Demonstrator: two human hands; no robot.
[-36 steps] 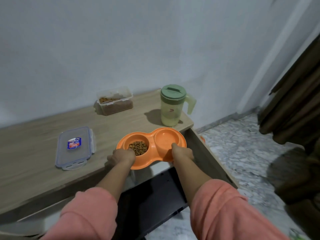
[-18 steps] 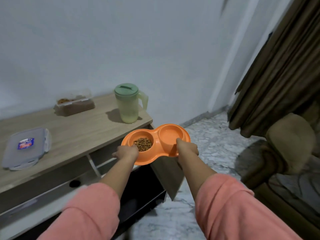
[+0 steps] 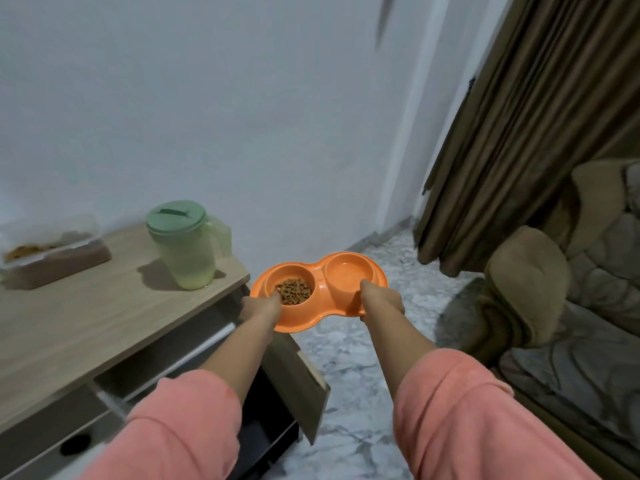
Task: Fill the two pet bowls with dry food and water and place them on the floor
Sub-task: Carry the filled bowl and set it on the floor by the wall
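We have swung the orange plastic double pet bowl (image 3: 318,292) off the desk; both hands, left (image 3: 260,308) and right (image 3: 381,299), grip its rim. Kibble's in, water seemingly too; floor placement remains.

At the centre of the frame an orange plastic double pet bowl (image 3: 320,299) is held in the air, past the end of the light wooden bench (image 3: 86,323) and above the grey marbled floor (image 3: 349,368). The left hand (image 3: 260,308) grips its near-left rim; the right hand (image 3: 381,300) grips its near-right rim, and both arms wear pink sleeves (image 3: 460,410). The left well holds brown dry kibble (image 3: 293,291); whether the right well holds water cannot be told. On the bench at middle left stand a pale green lidded plastic jug (image 3: 185,249) and, further left, a clear open container of brown food (image 3: 52,258). Brown curtains (image 3: 519,133) hang at upper right.
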